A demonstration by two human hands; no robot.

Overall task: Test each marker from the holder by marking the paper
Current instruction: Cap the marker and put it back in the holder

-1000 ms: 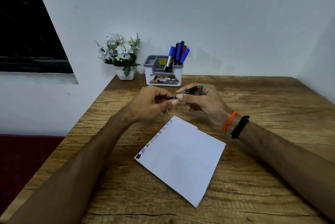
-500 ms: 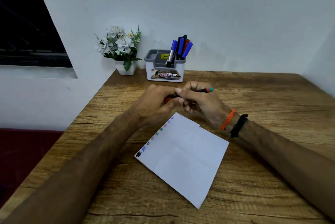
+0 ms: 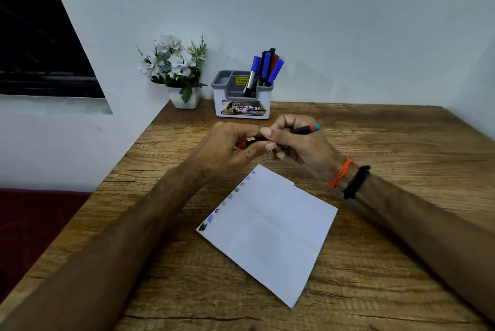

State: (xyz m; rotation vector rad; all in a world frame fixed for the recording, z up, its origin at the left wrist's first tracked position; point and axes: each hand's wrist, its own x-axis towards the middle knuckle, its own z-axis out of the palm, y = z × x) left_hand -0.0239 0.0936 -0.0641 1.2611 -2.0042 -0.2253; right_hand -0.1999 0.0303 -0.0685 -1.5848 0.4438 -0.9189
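A small white pot (image 3: 185,100) of white artificial flowers (image 3: 172,59) with green leaves stands at the far left corner of the wooden table (image 3: 401,277), close against the pale wall (image 3: 321,9). The tabletop shows a rough brown grain. To the left, a dark window (image 3: 34,44) is set into the wall above a pale ledge (image 3: 53,105). Lower down on that side, beyond the table edge, lies something dark red (image 3: 34,218), too dim to identify.
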